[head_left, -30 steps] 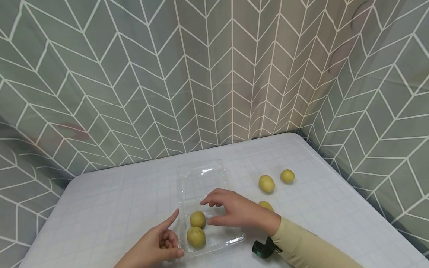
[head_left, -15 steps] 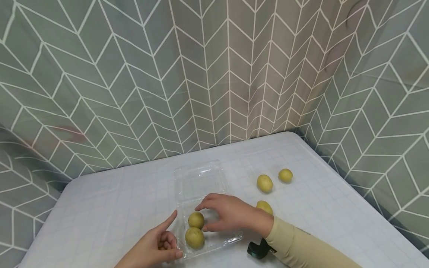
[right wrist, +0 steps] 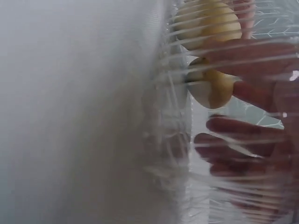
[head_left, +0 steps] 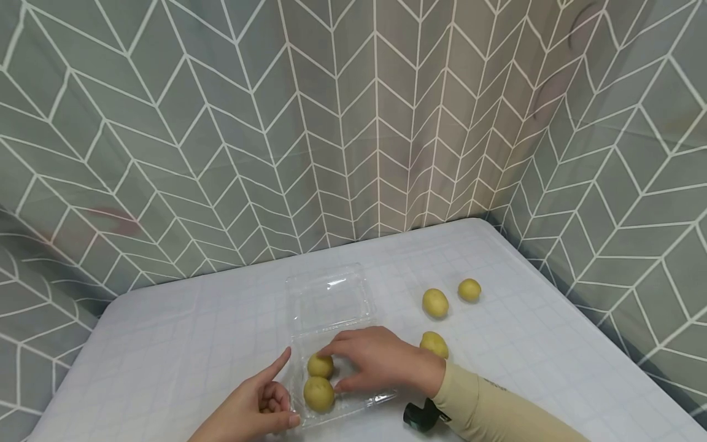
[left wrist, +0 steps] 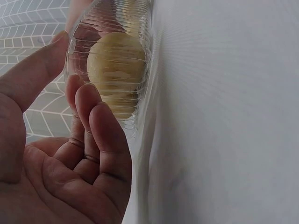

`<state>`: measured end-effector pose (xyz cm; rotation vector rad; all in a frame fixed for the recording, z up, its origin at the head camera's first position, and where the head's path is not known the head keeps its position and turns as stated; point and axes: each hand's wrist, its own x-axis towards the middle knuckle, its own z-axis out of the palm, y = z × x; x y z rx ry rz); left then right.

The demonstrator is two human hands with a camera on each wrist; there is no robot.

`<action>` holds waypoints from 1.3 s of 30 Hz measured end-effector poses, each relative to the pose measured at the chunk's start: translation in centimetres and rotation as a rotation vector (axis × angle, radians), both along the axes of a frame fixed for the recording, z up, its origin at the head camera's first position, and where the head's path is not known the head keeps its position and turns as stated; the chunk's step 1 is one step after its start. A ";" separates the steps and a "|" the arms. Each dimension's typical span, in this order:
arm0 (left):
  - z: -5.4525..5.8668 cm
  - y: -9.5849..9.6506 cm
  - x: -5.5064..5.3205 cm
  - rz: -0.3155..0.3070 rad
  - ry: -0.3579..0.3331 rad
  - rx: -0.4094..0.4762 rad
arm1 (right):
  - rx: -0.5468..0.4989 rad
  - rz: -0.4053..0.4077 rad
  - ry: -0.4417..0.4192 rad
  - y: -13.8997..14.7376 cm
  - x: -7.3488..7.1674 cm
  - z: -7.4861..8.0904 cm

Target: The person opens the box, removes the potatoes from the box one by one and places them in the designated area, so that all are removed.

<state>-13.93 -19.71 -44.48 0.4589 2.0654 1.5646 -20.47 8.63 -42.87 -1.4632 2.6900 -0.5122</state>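
Two yellow potatoes, a far one (head_left: 320, 366) and a near one (head_left: 318, 394), lie along the left side of a clear plastic clamshell box (head_left: 361, 404) with its lid laid back. My right hand (head_left: 381, 362) reaches in from the right, index fingertip on the far potato and thumb tip beside the near one. In the right wrist view the other fingers (right wrist: 243, 151) spread loosely, seen through the ribbed plastic. Just left of the box is my left hand (head_left: 256, 402), its thumb at the near corner, index finger straight. Its other fingers (left wrist: 110, 130) fold near the wall.
Three more potatoes lie on the white tablecloth to the right of the box: a near one (head_left: 434, 345), a middle one (head_left: 436, 303) and a far one (head_left: 469, 290). A black wrist camera (head_left: 421, 416) hangs at my right wrist. Patterned curtains (head_left: 353, 123) border the table.
My right hand has moved left and down, from beside the potatoes to touching the far one. My left hand keeps its place at the box.
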 end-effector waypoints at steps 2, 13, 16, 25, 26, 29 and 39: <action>0.0 0.0 0.0 -0.002 0.002 0.000 | 0.011 0.013 -0.016 -0.1 0.0 0.2; -0.3 0.1 -0.1 -0.041 0.030 0.045 | -0.012 0.092 -0.027 -0.9 -0.1 0.1; -0.2 0.1 -0.1 -0.038 0.026 0.055 | -0.020 0.112 -0.002 -1.2 -0.2 0.1; -0.2 0.1 0.0 -0.017 -0.005 0.043 | 0.059 0.159 0.068 -2.6 -0.2 0.3; -0.2 0.1 0.0 -0.018 -0.004 0.042 | 0.067 0.164 0.083 -2.8 -0.2 0.4; -0.3 0.0 0.0 -0.026 0.001 0.049 | 0.085 0.171 0.110 -3.1 -0.3 0.4; -0.1 -0.1 0.0 -0.028 0.005 0.048 | 0.073 0.125 0.123 -2.6 -0.5 0.6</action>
